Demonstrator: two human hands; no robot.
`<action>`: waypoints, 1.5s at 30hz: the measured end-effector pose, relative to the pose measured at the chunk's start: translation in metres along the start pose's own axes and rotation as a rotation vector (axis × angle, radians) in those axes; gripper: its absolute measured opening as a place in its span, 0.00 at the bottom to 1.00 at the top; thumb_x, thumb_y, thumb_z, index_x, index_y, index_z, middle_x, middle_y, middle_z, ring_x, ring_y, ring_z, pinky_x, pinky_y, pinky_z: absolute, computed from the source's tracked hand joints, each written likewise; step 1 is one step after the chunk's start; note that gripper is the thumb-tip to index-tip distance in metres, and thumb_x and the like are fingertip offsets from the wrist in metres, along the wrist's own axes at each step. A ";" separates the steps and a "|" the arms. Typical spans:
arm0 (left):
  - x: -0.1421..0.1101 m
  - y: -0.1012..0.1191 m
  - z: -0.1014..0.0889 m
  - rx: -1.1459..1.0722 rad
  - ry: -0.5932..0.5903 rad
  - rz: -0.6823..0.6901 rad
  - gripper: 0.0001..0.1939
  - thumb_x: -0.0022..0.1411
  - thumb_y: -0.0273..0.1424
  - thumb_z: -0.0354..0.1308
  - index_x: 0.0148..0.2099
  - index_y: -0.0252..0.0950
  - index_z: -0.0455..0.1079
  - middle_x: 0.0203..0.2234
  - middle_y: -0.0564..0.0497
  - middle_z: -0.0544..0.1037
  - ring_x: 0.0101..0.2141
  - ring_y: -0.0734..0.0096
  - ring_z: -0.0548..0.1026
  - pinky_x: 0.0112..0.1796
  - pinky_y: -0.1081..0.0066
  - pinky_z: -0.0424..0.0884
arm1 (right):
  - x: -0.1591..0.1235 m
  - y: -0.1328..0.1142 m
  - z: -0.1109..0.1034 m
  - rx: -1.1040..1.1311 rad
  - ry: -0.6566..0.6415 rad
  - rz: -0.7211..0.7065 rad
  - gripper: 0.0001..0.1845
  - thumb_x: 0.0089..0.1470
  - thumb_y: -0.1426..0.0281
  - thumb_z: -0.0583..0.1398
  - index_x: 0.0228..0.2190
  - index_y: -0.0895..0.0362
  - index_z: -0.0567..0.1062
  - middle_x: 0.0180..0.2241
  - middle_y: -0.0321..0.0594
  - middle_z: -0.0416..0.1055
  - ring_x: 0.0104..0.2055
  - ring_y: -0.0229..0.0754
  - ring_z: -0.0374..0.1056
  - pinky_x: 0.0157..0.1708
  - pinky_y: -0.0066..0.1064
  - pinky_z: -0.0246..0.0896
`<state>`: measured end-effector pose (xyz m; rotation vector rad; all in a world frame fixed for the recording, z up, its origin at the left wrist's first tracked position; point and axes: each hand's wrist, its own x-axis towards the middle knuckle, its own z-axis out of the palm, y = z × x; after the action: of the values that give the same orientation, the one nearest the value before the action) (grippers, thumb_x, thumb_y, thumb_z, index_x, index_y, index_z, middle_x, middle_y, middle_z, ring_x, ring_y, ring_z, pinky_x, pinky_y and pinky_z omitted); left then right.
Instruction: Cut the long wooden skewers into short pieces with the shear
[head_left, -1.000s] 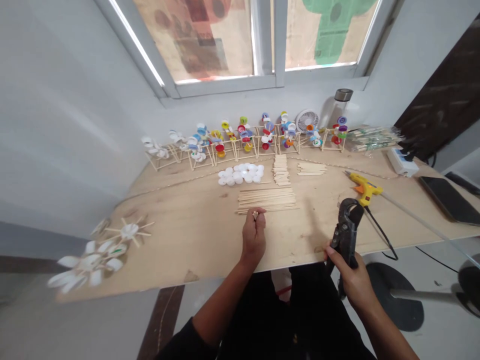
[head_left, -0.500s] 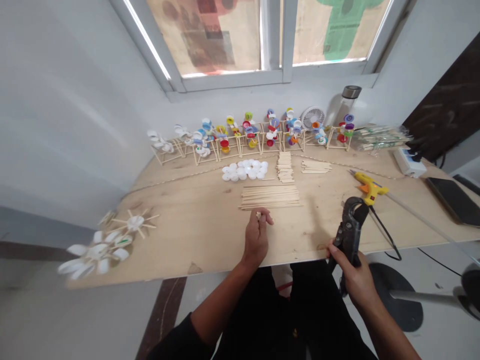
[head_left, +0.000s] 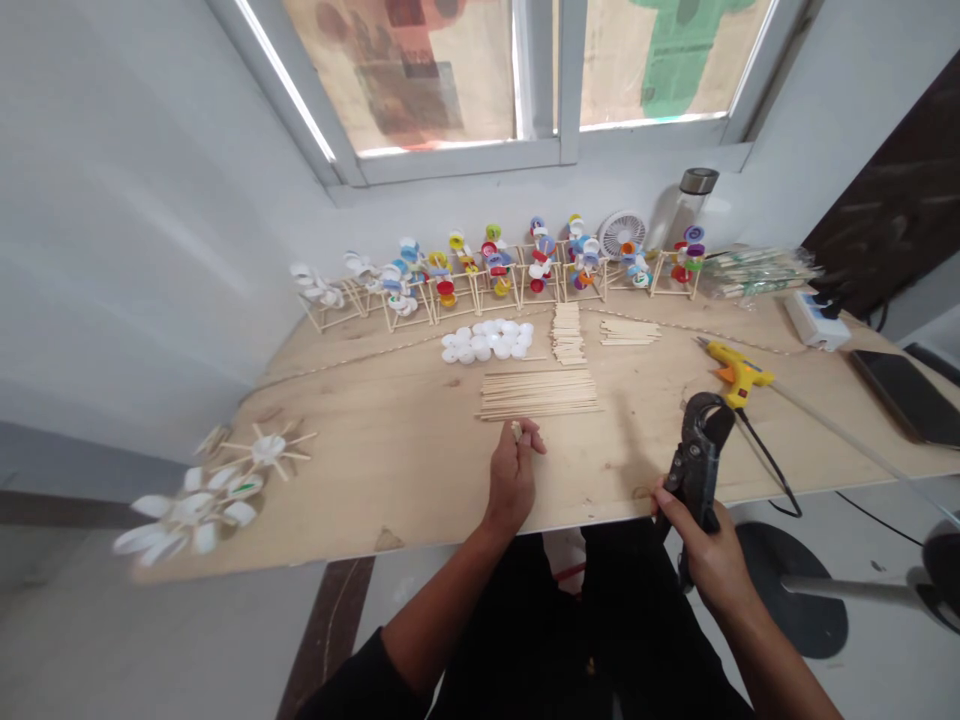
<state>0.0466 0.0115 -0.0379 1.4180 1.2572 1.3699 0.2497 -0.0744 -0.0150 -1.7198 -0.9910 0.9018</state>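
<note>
My left hand point(head_left: 513, 475) is closed around a small bunch of short wooden sticks point(head_left: 517, 430), whose cut ends show above the fingers. It rests at the table's front, just below a row of long thin wooden sticks point(head_left: 536, 393). In my right hand point(head_left: 709, 560) is a black pipe cutter point(head_left: 697, 460), held upright by its handles with its jaws toward the window. Beyond the long sticks lie white plastic caps point(head_left: 487, 341), a stack of short sticks point(head_left: 568, 334) and a smaller pile of sticks point(head_left: 630, 332).
Stick frames with coloured cap wheels point(head_left: 495, 270) line the wall, beside a small fan point(head_left: 622, 236) and a bottle point(head_left: 690, 205). At right are a yellow glue gun point(head_left: 735, 370), a power strip point(head_left: 817, 320) and a phone point(head_left: 904, 395). Cap-and-stick wheels point(head_left: 193, 508) lie at left.
Both hands keep nearly the same place and hold. The whole view has shifted slightly.
</note>
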 end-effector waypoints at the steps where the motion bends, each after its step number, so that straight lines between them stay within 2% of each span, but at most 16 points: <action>1: 0.000 -0.001 0.000 0.002 0.001 -0.004 0.07 0.62 0.34 0.47 0.36 0.37 0.64 0.24 0.54 0.69 0.29 0.71 0.69 0.38 0.69 0.63 | 0.000 0.000 0.000 -0.003 0.000 -0.001 0.16 0.44 0.57 0.60 0.25 0.59 0.75 0.24 0.41 0.73 0.32 0.48 0.69 0.28 0.30 0.63; 8: 0.003 0.000 -0.001 -0.076 0.028 -0.050 0.08 0.62 0.36 0.47 0.37 0.37 0.62 0.23 0.54 0.70 0.29 0.72 0.70 0.39 0.66 0.65 | -0.001 -0.001 0.000 -0.014 -0.022 -0.016 0.16 0.45 0.57 0.60 0.26 0.59 0.74 0.24 0.40 0.72 0.32 0.47 0.68 0.27 0.29 0.63; 15: 0.005 0.026 -0.005 -0.626 -0.017 -0.315 0.09 0.56 0.35 0.55 0.37 0.38 0.61 0.22 0.58 0.69 0.26 0.73 0.72 0.41 0.58 0.68 | 0.000 0.002 0.001 -0.006 -0.001 0.007 0.16 0.44 0.58 0.60 0.26 0.59 0.75 0.23 0.40 0.73 0.30 0.47 0.69 0.27 0.30 0.63; 19: 0.002 0.042 -0.007 -0.811 -0.064 -0.417 0.08 0.54 0.32 0.57 0.36 0.37 0.63 0.24 0.56 0.70 0.29 0.71 0.73 0.44 0.56 0.67 | -0.001 0.000 0.002 -0.011 -0.012 0.000 0.17 0.45 0.57 0.60 0.26 0.59 0.75 0.23 0.39 0.72 0.30 0.46 0.69 0.27 0.30 0.63; 25: -0.004 0.052 -0.007 -0.882 -0.112 -0.473 0.07 0.54 0.30 0.58 0.36 0.37 0.64 0.25 0.55 0.71 0.31 0.70 0.74 0.46 0.57 0.65 | -0.002 -0.002 0.002 -0.005 -0.015 -0.008 0.16 0.45 0.58 0.60 0.27 0.59 0.74 0.22 0.37 0.72 0.28 0.44 0.68 0.28 0.29 0.63; 34: -0.007 0.053 -0.005 -0.935 -0.164 -0.478 0.06 0.55 0.29 0.58 0.36 0.37 0.65 0.27 0.54 0.73 0.32 0.72 0.74 0.48 0.57 0.65 | -0.002 -0.002 0.003 -0.012 -0.017 0.002 0.16 0.45 0.57 0.60 0.26 0.59 0.74 0.22 0.38 0.72 0.28 0.44 0.68 0.28 0.30 0.63; 45: -0.008 0.056 -0.005 -0.983 -0.215 -0.483 0.06 0.56 0.28 0.57 0.38 0.35 0.65 0.31 0.49 0.77 0.39 0.64 0.75 0.51 0.55 0.60 | -0.001 -0.002 0.002 -0.027 -0.053 -0.015 0.16 0.46 0.58 0.59 0.27 0.59 0.73 0.23 0.39 0.71 0.30 0.45 0.67 0.27 0.30 0.62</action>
<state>0.0500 -0.0086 0.0152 0.5062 0.5569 1.1764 0.2474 -0.0742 -0.0135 -1.7165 -1.0540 0.9329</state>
